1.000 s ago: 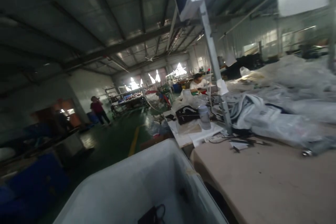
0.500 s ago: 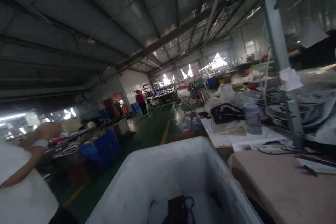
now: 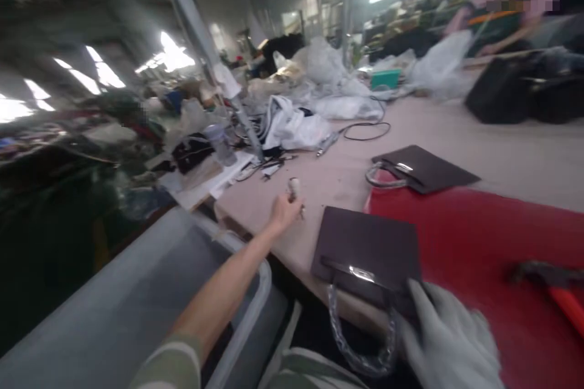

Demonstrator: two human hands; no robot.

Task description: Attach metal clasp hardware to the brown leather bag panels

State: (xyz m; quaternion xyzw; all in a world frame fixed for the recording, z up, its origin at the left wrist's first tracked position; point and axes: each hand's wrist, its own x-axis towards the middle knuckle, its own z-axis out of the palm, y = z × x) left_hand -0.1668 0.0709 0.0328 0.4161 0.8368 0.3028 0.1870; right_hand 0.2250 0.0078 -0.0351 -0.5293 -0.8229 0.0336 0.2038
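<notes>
My left hand [image 3: 285, 211] reaches forward over the table edge, fingers closed on a small pale object [image 3: 294, 188] that I cannot name. My right hand [image 3: 449, 340], in a white glove, grips the near corner of a dark brown handbag [image 3: 369, 249] lying flat at the table's front edge. Its plastic-wrapped handle [image 3: 360, 340] hangs over that edge. A second dark brown handbag [image 3: 422, 169] lies flat farther back, partly on a red mat [image 3: 483, 237].
A hammer with a red handle [image 3: 554, 289] lies on the mat at the right. A grey tub [image 3: 137, 298] stands below left of the table [image 3: 456, 134]. A metal post [image 3: 205, 55], cables, bottle and piled plastic-wrapped goods crowd the back. A person works at far right.
The view has swung from the hall and the tub down onto the table. Both my hands, the two handbags and the red mat have come into view.
</notes>
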